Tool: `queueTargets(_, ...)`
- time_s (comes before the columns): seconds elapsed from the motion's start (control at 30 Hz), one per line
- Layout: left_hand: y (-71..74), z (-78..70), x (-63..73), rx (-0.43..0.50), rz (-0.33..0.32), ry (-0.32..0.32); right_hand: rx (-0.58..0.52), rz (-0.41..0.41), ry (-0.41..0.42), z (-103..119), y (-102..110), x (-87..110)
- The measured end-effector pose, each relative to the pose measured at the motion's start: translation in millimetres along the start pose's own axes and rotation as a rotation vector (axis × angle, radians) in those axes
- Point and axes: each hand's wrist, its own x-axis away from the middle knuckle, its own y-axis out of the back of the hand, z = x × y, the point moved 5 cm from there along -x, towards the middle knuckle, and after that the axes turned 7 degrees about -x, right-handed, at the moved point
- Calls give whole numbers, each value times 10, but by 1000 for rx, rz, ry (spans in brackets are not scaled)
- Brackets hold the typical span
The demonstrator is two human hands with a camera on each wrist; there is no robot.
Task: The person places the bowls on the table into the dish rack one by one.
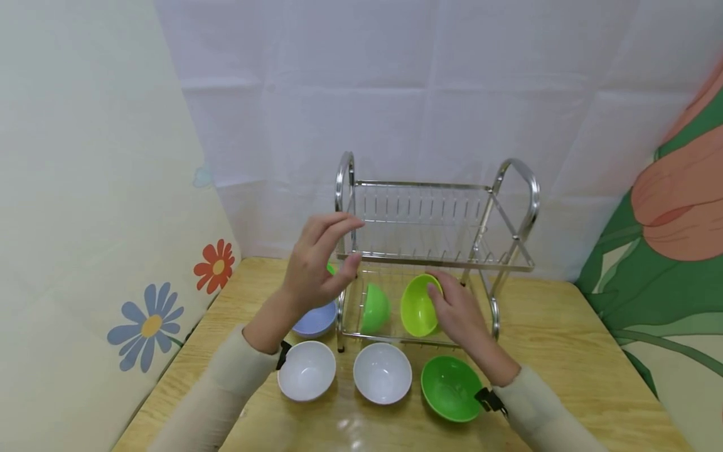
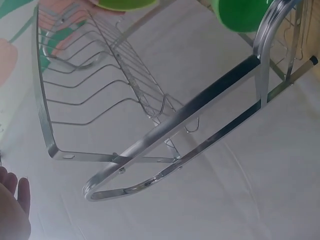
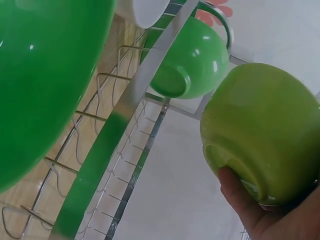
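My right hand (image 1: 457,311) grips a yellow-green bowl (image 1: 417,307) by its right side, thumb at the rim. The bowl is tipped on its side at the lower tier of a chrome dish rack (image 1: 429,260). In the right wrist view, a thumb presses near the foot of this bowl (image 3: 265,130). A green bowl (image 1: 375,309) stands on edge in the lower tier, left of the held one. My left hand (image 1: 319,267) is raised at the rack's left end, fingers and thumb apart, holding nothing. Only some of its fingertips (image 2: 23,192) show in the left wrist view.
Two white bowls (image 1: 307,371) (image 1: 383,374) and a darker green bowl (image 1: 452,388) sit in a row before the rack. A blue bowl (image 1: 315,320) lies left of the rack, partly behind my left hand. White cloth (image 1: 395,94) hangs behind.
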Motion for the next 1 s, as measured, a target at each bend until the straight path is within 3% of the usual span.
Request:
queueTargets(0.2,-17,160,-162,-50,-21,17,107,38,5,-11,-122,-62)
queueTargets(0.43,-141,401,-233,-112,-16,72,165,78,-19,-68,-321,-144)
queueTargets(1.0,-496,876,-411,-313,155,307,249,172,-131,-208,-667,-340)
